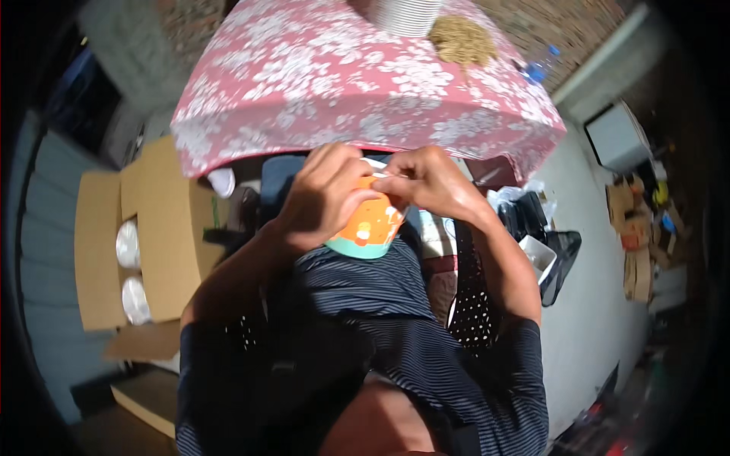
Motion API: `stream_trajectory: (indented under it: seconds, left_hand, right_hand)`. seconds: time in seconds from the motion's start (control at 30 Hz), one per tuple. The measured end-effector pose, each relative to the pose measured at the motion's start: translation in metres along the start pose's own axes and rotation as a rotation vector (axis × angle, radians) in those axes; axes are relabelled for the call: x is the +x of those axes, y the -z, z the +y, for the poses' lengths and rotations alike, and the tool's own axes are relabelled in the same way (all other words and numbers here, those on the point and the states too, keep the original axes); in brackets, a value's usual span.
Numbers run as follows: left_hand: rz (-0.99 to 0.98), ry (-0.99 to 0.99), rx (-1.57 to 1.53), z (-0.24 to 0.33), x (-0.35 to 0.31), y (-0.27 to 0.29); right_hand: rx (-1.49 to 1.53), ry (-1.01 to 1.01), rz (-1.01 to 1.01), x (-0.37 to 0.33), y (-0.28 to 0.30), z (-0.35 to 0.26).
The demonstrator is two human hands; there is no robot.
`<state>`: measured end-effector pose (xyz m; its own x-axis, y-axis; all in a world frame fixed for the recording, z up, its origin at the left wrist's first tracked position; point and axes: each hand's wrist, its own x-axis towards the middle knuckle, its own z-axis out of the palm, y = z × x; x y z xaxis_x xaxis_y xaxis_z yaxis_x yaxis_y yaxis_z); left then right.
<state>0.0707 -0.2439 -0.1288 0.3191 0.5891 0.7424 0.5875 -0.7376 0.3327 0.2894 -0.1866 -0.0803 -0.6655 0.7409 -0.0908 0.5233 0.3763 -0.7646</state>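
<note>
Above my lap I hold an orange paper tub [365, 226] with a green base band and small cartoon prints, tilted so its side faces me. My left hand [321, 196] is wrapped round its left side, the thumb lying across the orange wall. At the upper right edge, my right hand [435, 182] is closed in a pinch near the rim. A bit of white shows between the two hands, but I cannot make out whether it is the rim or something else. The tub's inside is hidden.
Just ahead stands a table under a pink floral cloth [304, 80], bearing a stack of white paper containers [408, 17], a tan fibre bundle [462, 40] and a plastic bottle [540, 67]. An open cardboard box [169, 235] with white stacks sits left; black bags [525, 216] lie right.
</note>
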Motion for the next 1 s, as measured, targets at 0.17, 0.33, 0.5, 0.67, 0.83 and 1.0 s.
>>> stream_trajectory:
  seconds: [0.17, 0.33, 0.5, 0.67, 0.83, 1.0]
  left_hand:
    - [-0.085, 0.098, -0.114, -0.005, -0.005, -0.003]
    - [-0.163, 0.136, -0.109, -0.024, -0.007, 0.01]
    - [-0.269, 0.253, -0.257, -0.044, -0.017, 0.033]
    - [-0.33, 0.419, -0.34, -0.064, -0.031, 0.05]
    - [-0.285, 0.442, -0.394, -0.07, -0.039, 0.064]
    - [-0.34, 0.428, -0.378, -0.064, -0.038, 0.066]
  right_hand:
    - [0.306, -0.039, 0.103, -0.012, 0.008, 0.016]
    - [0.806, 0.058, 0.241, -0.028, 0.041, 0.04]
    - [0.839, 0.162, 0.357, -0.038, 0.046, 0.044]
    - [0.937, 0.264, 0.323, -0.034, 0.046, 0.037]
    - [0.772, 0.263, 0.422, -0.017, 0.029, 0.009]
    - [0.703, 0.274, 0.547, -0.007, 0.019, -0.01]
